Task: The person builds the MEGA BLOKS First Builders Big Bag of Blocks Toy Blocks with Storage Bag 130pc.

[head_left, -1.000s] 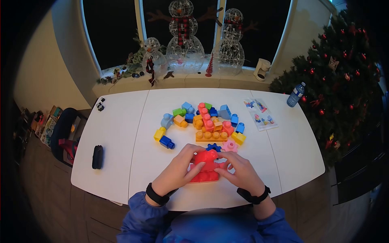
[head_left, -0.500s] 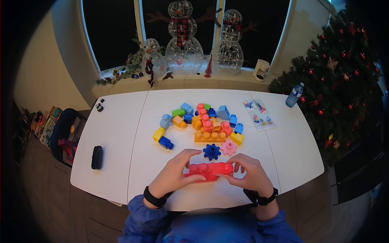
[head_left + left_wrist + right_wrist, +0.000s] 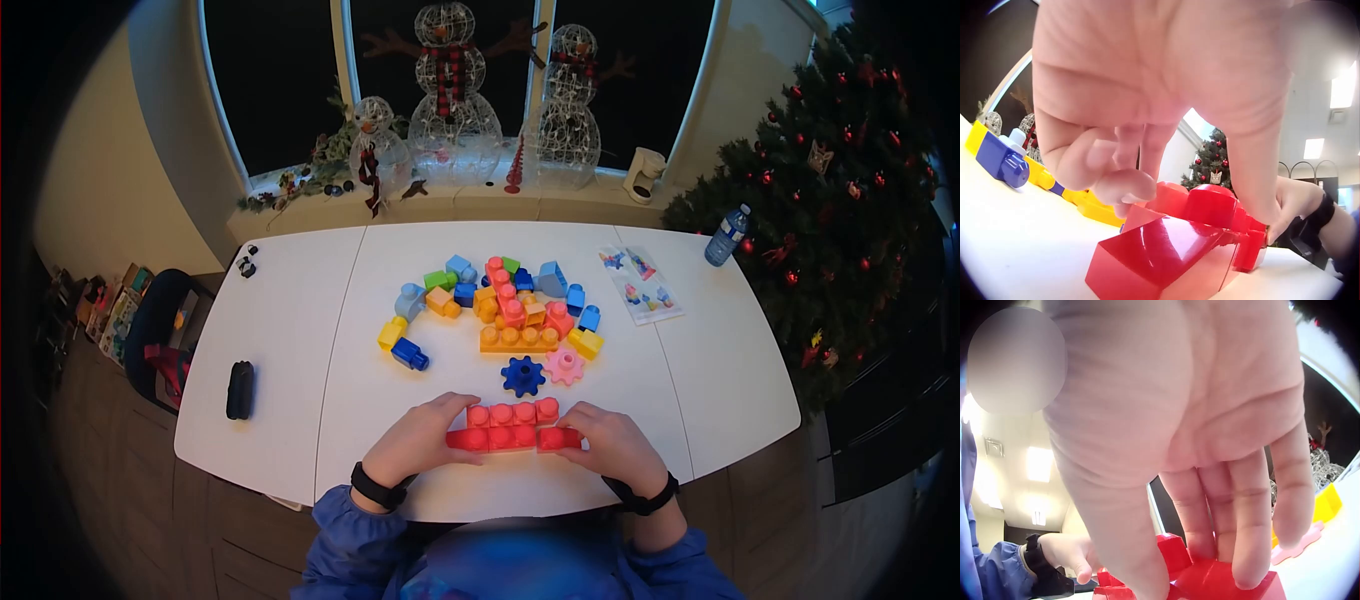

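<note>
Two rows of red toy building blocks lie near the front of the white table, studs up in the back row. My left hand grips the left end of the front row, thumb on the near side and fingers on the far side. My right hand pinches a red block at the front row's right end, with a narrow gap beside it. In the right wrist view thumb and fingertips press on opposite sides of this red block. A dark blue gear and a pink gear lie just beyond.
Behind the gears is a pile of mixed blocks, with a long orange block in front. A blue block lies left. At the right are a picture sheet and a water bottle. A black case sits far left.
The red piece my hands held up and turned sideways is now down along the two rows. My right hand has lowered to a red block at the right end. The blue gear has come into full view.
</note>
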